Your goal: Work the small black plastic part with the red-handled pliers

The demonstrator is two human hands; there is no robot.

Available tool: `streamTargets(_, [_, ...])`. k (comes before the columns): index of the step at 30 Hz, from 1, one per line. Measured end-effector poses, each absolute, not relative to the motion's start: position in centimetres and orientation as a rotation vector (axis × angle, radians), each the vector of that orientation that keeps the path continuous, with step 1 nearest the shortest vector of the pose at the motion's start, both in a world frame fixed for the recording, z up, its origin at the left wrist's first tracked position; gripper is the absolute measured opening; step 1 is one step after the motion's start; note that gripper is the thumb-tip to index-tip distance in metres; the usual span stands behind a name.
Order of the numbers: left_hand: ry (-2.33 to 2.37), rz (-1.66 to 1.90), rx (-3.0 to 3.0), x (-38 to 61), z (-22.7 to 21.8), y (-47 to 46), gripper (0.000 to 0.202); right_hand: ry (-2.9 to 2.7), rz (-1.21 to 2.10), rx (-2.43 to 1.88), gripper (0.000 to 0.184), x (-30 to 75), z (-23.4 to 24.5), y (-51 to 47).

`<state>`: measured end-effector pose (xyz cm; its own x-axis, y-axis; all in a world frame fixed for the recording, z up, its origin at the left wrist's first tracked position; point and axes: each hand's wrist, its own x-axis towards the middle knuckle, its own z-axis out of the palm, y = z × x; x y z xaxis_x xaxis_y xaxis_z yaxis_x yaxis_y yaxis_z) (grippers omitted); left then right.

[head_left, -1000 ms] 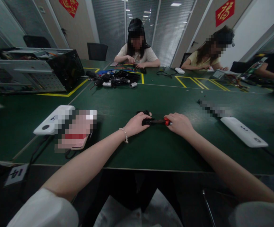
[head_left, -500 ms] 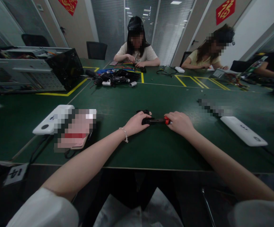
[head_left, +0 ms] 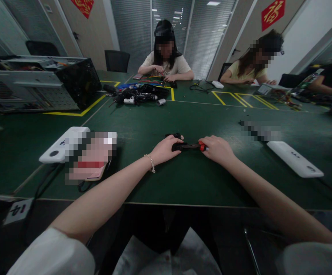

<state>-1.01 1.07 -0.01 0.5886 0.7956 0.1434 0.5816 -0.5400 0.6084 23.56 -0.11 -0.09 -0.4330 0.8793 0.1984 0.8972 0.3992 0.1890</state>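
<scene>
My right hand is closed around the red handle of a pair of pliers, whose dark metal jaws point left. The jaws reach a small black part, gripped by my left hand between thumb and fingers. What kind of part it is I cannot make out, and whether the jaws clamp it is unclear. Just behind my left fingers, a bit of black material shows, partly hidden. Both hands are low over the green table, near its front edge.
To the left lie a white power bank and a blurred pink phone; another white power bank lies right. Farther back are a computer case, a pile of cables and tools, and several people seated around the table.
</scene>
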Motion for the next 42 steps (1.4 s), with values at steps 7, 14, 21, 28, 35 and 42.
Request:
streamTargets(7, [1.104, 0.552, 2.311, -1.04, 0.11, 1.02, 0.037, -2.586, -0.465, -1.610, 0.033, 23.63, 0.05, -0.13])
streamTargets(14, [1.105, 0.547, 2.298, -1.09, 0.10, 1.06, 0.038, -2.582, -0.369, -1.675, 0.031, 23.31, 0.01, -0.16])
streamTargets(21, [1.097, 0.587, 2.323, -0.92, -0.06, 1.10, 0.036, -2.583, -0.464, -1.654, 0.033, 23.26, 0.50, -0.43])
streamTargets(28, [1.098, 0.572, 2.310, -0.96, -0.10, 1.13, 0.037, -2.579, -0.453, -1.648, 0.032, 23.37, 0.24, -0.32])
streamTargets(35, [1.105, 0.555, 2.308, -0.99, 0.42, 0.92, 0.037, -2.581, -0.451, -1.645, 0.032, 23.35, 0.09, -0.20])
streamTargets(42, [1.107, 0.547, 2.299, -1.04, 0.32, 0.88, 0.037, -2.584, -0.466, -1.611, 0.033, 23.32, 0.52, -0.46])
